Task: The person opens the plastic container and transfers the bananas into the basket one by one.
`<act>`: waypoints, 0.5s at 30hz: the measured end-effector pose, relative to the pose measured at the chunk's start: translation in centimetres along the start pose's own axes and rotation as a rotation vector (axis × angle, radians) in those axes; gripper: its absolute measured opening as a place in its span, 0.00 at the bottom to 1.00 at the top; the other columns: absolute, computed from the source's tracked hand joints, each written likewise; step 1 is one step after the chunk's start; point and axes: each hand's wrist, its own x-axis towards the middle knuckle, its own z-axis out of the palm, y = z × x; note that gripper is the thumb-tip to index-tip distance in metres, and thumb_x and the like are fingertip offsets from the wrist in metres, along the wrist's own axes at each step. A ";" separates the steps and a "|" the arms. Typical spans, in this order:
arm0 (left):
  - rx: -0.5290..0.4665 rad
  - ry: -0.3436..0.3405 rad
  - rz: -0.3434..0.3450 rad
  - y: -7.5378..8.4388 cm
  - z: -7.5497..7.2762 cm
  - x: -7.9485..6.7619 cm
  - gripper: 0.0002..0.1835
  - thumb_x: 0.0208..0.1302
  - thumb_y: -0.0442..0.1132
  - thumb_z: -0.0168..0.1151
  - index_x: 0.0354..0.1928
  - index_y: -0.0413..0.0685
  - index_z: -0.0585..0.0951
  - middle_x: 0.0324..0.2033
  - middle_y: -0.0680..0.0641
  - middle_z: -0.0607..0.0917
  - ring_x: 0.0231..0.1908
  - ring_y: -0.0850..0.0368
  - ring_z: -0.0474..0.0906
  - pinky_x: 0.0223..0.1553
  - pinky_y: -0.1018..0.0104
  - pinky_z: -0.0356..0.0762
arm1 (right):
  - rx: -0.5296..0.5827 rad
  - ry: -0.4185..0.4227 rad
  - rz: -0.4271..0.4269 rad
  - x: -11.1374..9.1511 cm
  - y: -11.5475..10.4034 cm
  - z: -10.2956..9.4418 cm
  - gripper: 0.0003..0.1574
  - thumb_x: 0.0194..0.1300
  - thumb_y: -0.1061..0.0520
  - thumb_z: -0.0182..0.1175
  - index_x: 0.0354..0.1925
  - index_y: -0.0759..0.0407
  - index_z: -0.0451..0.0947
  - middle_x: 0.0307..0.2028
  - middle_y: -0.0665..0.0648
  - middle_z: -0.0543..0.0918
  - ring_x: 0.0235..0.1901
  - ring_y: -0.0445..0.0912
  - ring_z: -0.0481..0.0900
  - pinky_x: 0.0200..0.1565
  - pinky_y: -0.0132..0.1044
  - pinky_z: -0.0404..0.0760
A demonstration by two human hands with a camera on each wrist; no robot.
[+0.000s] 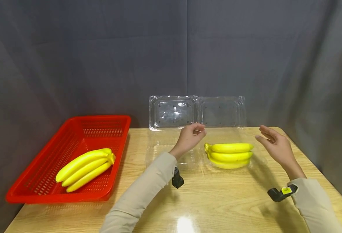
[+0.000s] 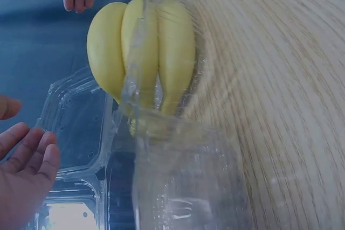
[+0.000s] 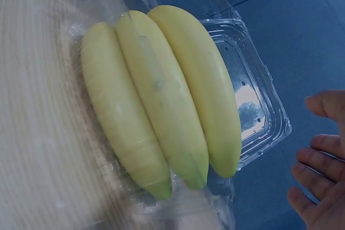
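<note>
A bunch of yellow bananas lies in the base of a clear plastic clamshell, whose raised lid stands behind it. My left hand, its fingers loosely bent, hovers left of the bunch and holds nothing. On the other side, my right hand is raised with fingers apart and holds nothing. In the right wrist view the bananas lie side by side, apart from the right hand. The left wrist view shows the left hand beside the clear lid.
To the left is a red plastic basket with another bunch of bananas inside. A second clear clamshell, its lid up, stands left of the filled one, partly behind my left arm. A grey curtain hangs behind the wooden table.
</note>
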 end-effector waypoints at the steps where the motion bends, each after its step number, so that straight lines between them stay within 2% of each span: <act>1: 0.009 -0.013 0.006 0.0 0.0 -0.1 0.13 0.66 0.39 0.62 0.51 0.43 0.82 0.43 0.48 0.84 0.42 0.56 0.81 0.43 0.69 0.77 | -0.001 -0.001 -0.007 -0.2 0.0 0.0 0.40 0.72 0.44 0.54 0.71 0.65 0.59 0.66 0.69 0.66 0.62 0.66 0.65 0.56 0.58 0.68; 7: 0.034 -0.081 0.028 -0.4 0.0 -0.6 0.15 0.67 0.37 0.62 0.53 0.40 0.80 0.47 0.43 0.83 0.42 0.56 0.81 0.44 0.70 0.77 | -0.001 0.003 -0.032 -1.2 0.4 0.0 0.39 0.72 0.46 0.54 0.72 0.63 0.58 0.67 0.69 0.64 0.63 0.67 0.63 0.58 0.60 0.64; 15: 0.082 -0.129 0.061 -1.0 0.3 -1.2 0.08 0.67 0.35 0.60 0.45 0.40 0.82 0.42 0.48 0.84 0.42 0.58 0.80 0.44 0.71 0.76 | -0.063 -0.033 -0.057 -2.0 1.1 -0.1 0.39 0.71 0.47 0.56 0.72 0.64 0.58 0.65 0.74 0.64 0.62 0.71 0.62 0.56 0.65 0.63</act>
